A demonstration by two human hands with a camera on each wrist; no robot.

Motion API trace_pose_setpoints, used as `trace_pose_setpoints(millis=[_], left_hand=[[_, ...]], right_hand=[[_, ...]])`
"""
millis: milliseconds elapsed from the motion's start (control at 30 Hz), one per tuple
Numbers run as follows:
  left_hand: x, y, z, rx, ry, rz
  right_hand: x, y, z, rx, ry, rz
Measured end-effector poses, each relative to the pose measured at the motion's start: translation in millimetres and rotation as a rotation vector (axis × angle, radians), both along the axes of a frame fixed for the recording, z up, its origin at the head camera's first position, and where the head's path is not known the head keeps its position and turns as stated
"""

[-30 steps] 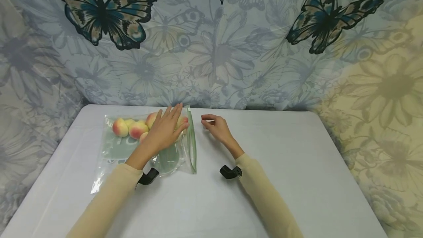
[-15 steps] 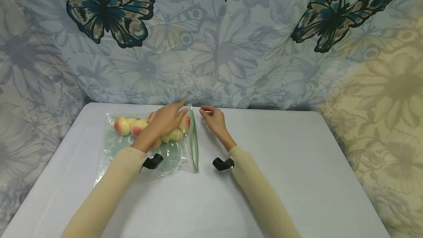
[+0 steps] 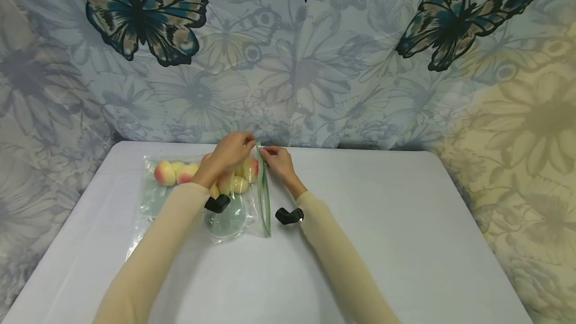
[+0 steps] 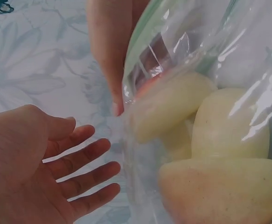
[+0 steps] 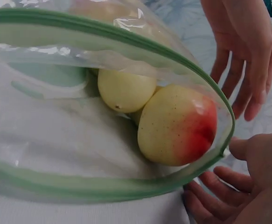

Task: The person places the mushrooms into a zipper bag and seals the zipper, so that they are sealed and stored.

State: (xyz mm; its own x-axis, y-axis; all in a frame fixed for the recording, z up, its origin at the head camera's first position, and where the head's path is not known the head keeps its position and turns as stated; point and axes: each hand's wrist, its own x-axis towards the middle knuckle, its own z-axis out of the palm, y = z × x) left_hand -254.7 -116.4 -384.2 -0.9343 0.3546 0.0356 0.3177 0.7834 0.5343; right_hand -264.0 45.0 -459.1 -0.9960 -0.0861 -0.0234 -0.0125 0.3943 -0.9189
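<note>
A clear zip bag (image 3: 153, 204) with a green zip strip lies on the white table, holding several yellow-and-red peaches (image 3: 165, 173). Its mouth gapes toward the right, as the right wrist view shows. My left hand (image 3: 230, 153) reaches over the bag to its far corner; in the left wrist view its fingers (image 4: 91, 175) are loosely extended, just beside the plastic. At the zip's far end is my right hand (image 3: 278, 161). Its thumb (image 5: 240, 148) is by the corner and its fingers (image 5: 215, 198) lie spread below the rim, not closed together.
The white table (image 3: 382, 224) extends to the right and in front of the bag. Behind it stands a wall covering (image 3: 297, 74) printed with flowers and butterflies. A black wrist camera (image 3: 217, 203) sits on the left wrist, and another black camera (image 3: 289, 215) on the right.
My left hand has lifted from its flat place over the peaches and moved to the bag's far corner. The right hand has moved left and away from me, up to the zip's end.
</note>
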Motion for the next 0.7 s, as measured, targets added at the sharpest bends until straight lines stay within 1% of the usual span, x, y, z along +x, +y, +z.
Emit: trace_pose_setpoints(millis=[167, 267, 400, 500, 700], left_hand=[[-15.4, 4.9, -7.9, 0.000, -0.065, 0.017], [-21.3, 7.3, -11.4, -0.001, -0.108, 0.017], [-25.4, 9.8, -14.3, -0.009, -0.152, 0.022], [-27.0, 10.3, -16.3, -0.008, -0.164, 0.031], [-29.2, 7.1, -22.4, 0.047, -0.153, 0.048]], right_hand=[[-1.4, -1.7, 1.4, -0.004, -0.025, -0.022], [-2.1, -2.7, 1.8, -0.004, -0.030, -0.029], [-1.9, -4.0, 2.5, -0.021, -0.042, -0.029], [-1.5, -4.4, 3.4, -0.044, -0.054, -0.022], [1.2, -3.8, 7.1, -0.074, -0.095, 0.002]])
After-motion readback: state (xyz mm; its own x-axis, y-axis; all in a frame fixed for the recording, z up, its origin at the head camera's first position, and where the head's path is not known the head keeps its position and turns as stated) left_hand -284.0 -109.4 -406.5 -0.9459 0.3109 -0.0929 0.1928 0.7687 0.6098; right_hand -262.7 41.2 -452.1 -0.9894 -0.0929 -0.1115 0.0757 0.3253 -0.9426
